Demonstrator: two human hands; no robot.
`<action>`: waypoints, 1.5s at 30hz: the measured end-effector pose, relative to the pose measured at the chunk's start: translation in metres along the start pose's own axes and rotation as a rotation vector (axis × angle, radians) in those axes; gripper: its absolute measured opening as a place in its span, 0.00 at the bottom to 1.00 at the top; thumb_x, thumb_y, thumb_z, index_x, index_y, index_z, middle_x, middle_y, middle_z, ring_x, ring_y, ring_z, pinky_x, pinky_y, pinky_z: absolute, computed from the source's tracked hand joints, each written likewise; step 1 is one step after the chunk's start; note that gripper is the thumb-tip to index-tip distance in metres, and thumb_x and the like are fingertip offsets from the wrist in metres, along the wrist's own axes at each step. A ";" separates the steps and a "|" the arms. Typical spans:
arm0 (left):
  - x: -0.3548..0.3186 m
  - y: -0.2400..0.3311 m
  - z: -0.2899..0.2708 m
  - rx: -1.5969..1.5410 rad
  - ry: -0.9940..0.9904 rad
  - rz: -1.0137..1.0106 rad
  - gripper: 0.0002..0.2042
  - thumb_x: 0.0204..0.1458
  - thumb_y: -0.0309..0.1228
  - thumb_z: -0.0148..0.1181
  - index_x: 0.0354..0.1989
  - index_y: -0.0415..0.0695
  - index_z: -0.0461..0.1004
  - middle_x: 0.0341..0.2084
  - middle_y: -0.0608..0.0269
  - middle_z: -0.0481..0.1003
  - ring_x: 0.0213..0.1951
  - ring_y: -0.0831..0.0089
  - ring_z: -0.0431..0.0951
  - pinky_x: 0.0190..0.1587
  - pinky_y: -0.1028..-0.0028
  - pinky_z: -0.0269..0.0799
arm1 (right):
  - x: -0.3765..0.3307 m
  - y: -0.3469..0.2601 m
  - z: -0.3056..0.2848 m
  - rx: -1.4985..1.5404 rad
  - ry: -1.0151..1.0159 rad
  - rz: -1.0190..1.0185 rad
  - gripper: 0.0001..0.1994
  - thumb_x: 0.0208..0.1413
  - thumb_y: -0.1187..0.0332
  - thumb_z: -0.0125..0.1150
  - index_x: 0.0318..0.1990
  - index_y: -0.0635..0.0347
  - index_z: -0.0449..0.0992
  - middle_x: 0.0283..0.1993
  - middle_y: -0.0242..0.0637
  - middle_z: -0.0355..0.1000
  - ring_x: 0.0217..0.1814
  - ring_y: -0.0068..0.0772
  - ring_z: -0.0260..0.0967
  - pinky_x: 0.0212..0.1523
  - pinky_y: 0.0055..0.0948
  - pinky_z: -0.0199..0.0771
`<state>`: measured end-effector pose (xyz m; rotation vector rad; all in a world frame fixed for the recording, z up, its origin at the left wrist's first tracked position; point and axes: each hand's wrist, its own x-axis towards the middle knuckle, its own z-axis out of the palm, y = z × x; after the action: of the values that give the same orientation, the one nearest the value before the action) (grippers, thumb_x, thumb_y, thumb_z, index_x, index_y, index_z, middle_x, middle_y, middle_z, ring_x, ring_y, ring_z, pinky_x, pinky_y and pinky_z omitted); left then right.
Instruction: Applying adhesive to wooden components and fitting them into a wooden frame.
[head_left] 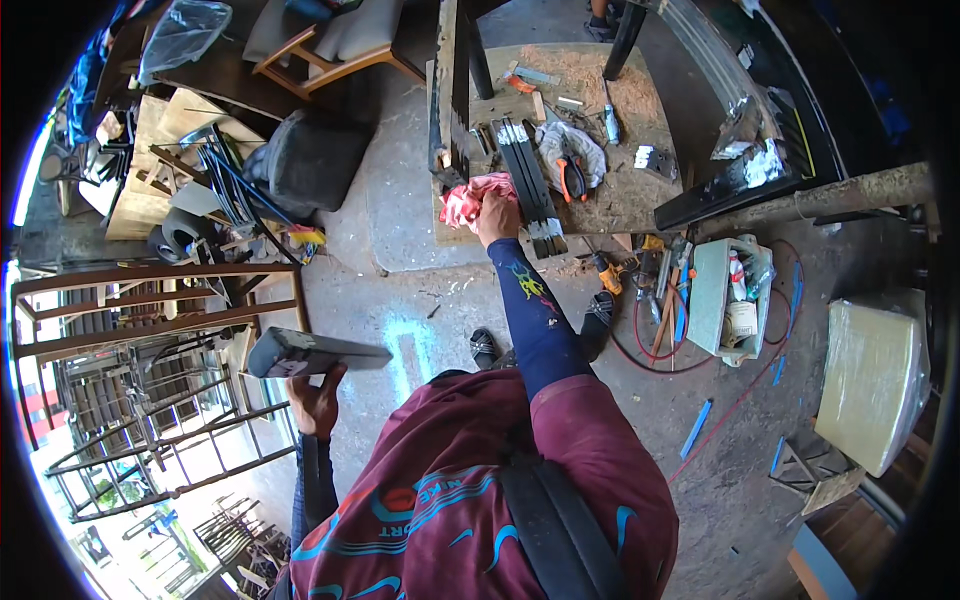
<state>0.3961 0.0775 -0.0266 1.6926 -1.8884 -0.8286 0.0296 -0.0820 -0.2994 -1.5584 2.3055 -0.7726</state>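
Gripping a crumpled red rag (463, 198) on the sawdust-strewn workbench (640, 190), the right hand (497, 215) reaches forward; the left hand (315, 395) clasps a flat dark bar (312, 353). Right of the workbench, a pale tub (712, 290) holds bottles.

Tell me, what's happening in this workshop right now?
A person stands over a low board on the floor. The right hand grips a red rag at the board's edge, beside a bundle of dark bars. The left hand holds a dark flat bar out to the side. Pliers lie on the board, and a tool tray sits nearby on the floor.
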 end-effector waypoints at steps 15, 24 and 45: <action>0.082 0.055 0.063 -0.218 -0.075 0.198 0.19 0.43 0.31 0.80 0.42 0.41 0.80 0.38 0.60 0.83 0.42 0.67 0.82 0.48 0.67 0.76 | -0.125 0.035 -0.167 0.236 0.199 0.043 0.09 0.58 0.64 0.64 0.31 0.57 0.74 0.27 0.51 0.76 0.33 0.59 0.75 0.32 0.54 0.71; 0.118 0.115 0.114 0.005 -0.117 0.288 0.18 0.45 0.35 0.77 0.38 0.35 0.81 0.32 0.50 0.84 0.35 0.63 0.85 0.40 0.65 0.76 | -0.287 0.209 -0.194 -0.217 -0.062 0.569 0.13 0.62 0.59 0.57 0.31 0.58 0.77 0.31 0.51 0.77 0.37 0.61 0.76 0.36 0.58 0.73; 0.075 0.169 0.151 -0.184 0.133 -0.081 0.26 0.41 0.29 0.81 0.49 0.35 0.77 0.45 0.53 0.82 0.48 0.62 0.80 0.56 0.63 0.74 | -0.195 0.323 -0.245 0.010 -0.252 0.551 0.05 0.45 0.77 0.61 0.30 0.66 0.81 0.30 0.51 0.78 0.37 0.54 0.79 0.37 0.45 0.77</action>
<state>0.1619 0.0321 -0.0183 1.6758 -1.6139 -0.8696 -0.2641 0.2584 -0.2922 -0.8739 2.3545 -0.4167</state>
